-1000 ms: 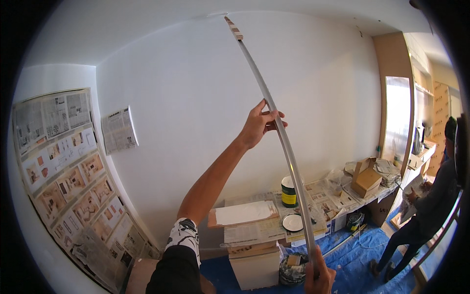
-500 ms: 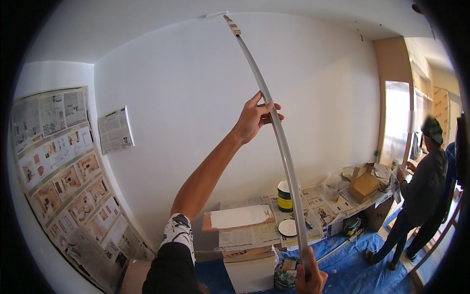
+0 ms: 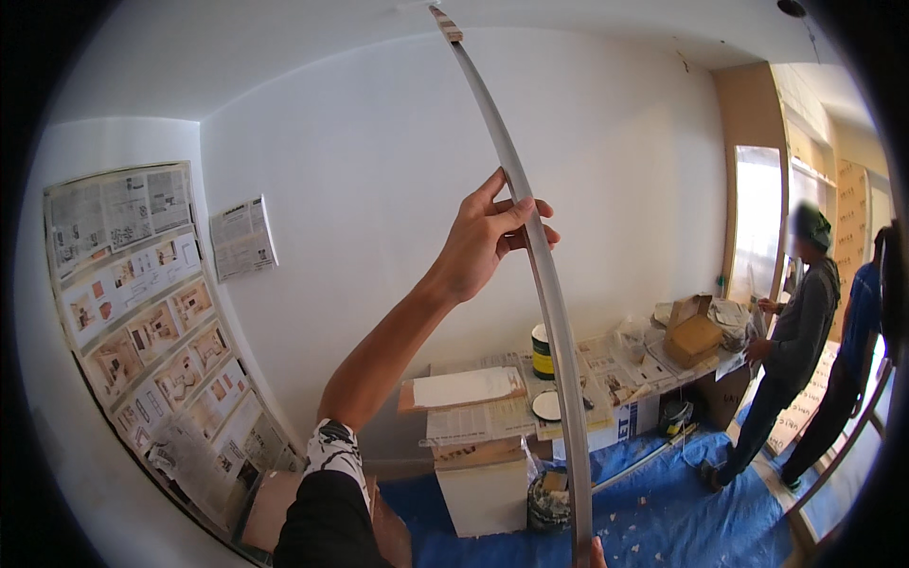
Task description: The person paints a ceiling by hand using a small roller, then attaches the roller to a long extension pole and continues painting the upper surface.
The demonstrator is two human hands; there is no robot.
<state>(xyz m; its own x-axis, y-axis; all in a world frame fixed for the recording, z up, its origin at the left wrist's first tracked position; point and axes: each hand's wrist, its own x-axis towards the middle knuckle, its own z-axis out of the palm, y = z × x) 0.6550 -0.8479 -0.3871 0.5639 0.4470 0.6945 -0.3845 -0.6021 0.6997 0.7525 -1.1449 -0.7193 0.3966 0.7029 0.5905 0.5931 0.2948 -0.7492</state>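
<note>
My left hand [image 3: 497, 227] is wrapped loosely round a long grey pole [image 3: 549, 279], its thumb in front and its fingers behind. Only a sliver of my right hand [image 3: 597, 553] shows at the lower edge, against the pole's bottom part. The pole leans up and to the left. At its top is a striped, wood-coloured piece [image 3: 446, 26]. Beside that piece, a pale roller-like head [image 3: 413, 7] is against the white ceiling and hard to make out.
Newspaper [image 3: 483, 423] covers the bench, with a paint can [image 3: 543, 355], a white round lid [image 3: 546, 406] and an open cardboard box [image 3: 692, 339] on it. Blue sheeting [image 3: 653, 516] covers the floor. Two people [image 3: 800, 322] stand at right. Papers [image 3: 142, 312] cover the left wall.
The pole's top has moved from near the wall's upper edge farther onto the ceiling. My right hand has dropped mostly out of view. The person at right has shifted slightly.
</note>
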